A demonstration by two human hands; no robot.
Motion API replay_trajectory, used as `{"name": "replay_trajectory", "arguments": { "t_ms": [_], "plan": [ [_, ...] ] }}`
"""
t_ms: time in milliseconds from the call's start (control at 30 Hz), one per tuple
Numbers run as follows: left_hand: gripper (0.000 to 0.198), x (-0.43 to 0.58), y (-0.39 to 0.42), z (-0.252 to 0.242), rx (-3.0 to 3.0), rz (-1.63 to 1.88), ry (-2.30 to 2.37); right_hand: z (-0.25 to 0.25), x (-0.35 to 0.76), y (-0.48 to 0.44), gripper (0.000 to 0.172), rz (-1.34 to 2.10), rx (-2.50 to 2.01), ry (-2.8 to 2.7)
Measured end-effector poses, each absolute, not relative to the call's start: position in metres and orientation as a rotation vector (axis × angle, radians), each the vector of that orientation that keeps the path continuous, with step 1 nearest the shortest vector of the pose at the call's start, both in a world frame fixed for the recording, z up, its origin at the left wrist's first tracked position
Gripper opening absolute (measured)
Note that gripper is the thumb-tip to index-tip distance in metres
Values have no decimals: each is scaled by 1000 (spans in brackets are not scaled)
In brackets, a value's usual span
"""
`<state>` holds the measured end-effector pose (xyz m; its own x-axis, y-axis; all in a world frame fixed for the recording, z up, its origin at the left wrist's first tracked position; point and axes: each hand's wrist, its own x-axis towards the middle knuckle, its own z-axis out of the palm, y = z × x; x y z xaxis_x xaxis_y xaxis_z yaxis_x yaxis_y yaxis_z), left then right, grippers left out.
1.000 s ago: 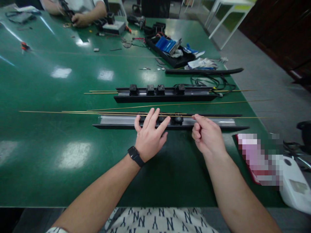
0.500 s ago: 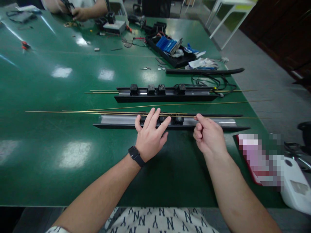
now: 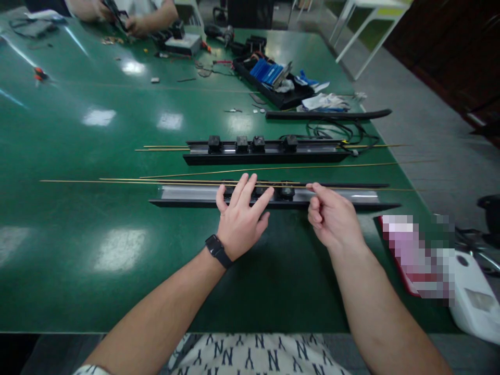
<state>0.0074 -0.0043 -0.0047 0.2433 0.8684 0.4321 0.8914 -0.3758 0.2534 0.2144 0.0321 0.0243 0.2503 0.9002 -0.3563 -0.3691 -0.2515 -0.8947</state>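
Note:
A long black channel (image 3: 187, 193) with a pale inner floor lies across the table before me, several black blocks (image 3: 287, 191) seated in it. Thin brass-coloured rods (image 3: 78, 181) run lengthwise over it and stick out past its left end. My left hand (image 3: 244, 224) is open, fingers spread over the rods and the blocks, partly hiding them. To its right, my right hand (image 3: 334, 216) is closed, thumb and index finger pinching a thin brass rod (image 3: 367, 188) above the channel; its other fingers are curled in.
Behind lies a second black channel (image 3: 265, 157) with blocks and rods, and a loose rod (image 3: 187, 174) between. Farther back are a black cable (image 3: 351, 130), a curved black strip (image 3: 328, 115), gloves (image 3: 324, 102) and a parts tray (image 3: 289, 98). A co-worker's hands (image 3: 136, 25) hold something dark.
My right hand has shifted slightly left along the channel, its index finger a little straighter. My left hand stays put. The co-worker's hands moved a little to the right.

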Motion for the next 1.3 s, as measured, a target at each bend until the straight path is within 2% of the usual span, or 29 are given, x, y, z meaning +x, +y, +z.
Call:
{"name": "replay_trajectory", "arguments": {
  "t_ms": [733, 1067, 1300],
  "plan": [
    [52, 7, -4, -4, -2460, -783, -1738, 23, 213, 32, 23, 1283, -1319, -547],
    [53, 7, -4, -3, -2459, -790, -1745, 24, 214, 32, 27, 1256, -1339, -550],
    [51, 7, -5, -4, -2454, -778, -1742, 23, 214, 32, 22, 1267, -1337, -546]
  ]
}}
